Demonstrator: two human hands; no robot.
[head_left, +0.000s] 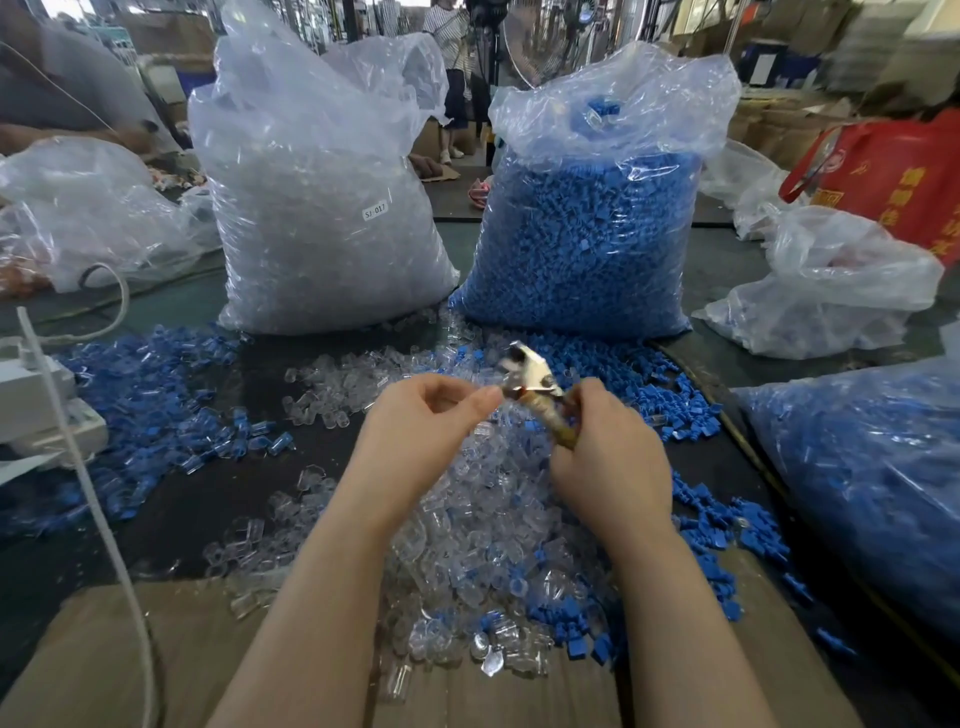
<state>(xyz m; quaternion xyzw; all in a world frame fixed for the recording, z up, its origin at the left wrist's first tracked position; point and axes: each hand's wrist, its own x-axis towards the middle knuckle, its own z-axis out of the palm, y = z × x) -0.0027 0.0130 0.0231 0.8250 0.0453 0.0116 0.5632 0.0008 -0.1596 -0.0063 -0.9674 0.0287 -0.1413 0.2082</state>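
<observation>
Left of the left hand (426, 410), loose blue pieces (156, 395) lie scattered on the dark tabletop (260, 467), and we judge they play no part in this step. The left hand is raised with its fingers curled, thumb and forefinger pinched at the neck of the metal tool (535, 374). The blur hides whether a small piece sits between those fingertips. The tool stands tilted between the two hands, its shiny head pointing away from us and its brownish handle running down into the right hand (608, 452), which wraps firmly around it.

To do this well, we hold the handle steady with the right hand and let the left do the fine placing. Its fingertips should stay at the side of the head, never across the part that closes (a pinch there would hurt). We work above the clear pieces (467, 519) heaped under both hands, so anything dropped lands within reach.

Beyond the hands stand a bag of clear pieces (322, 208) and, further right, a bag of blue pieces (587, 234).
</observation>
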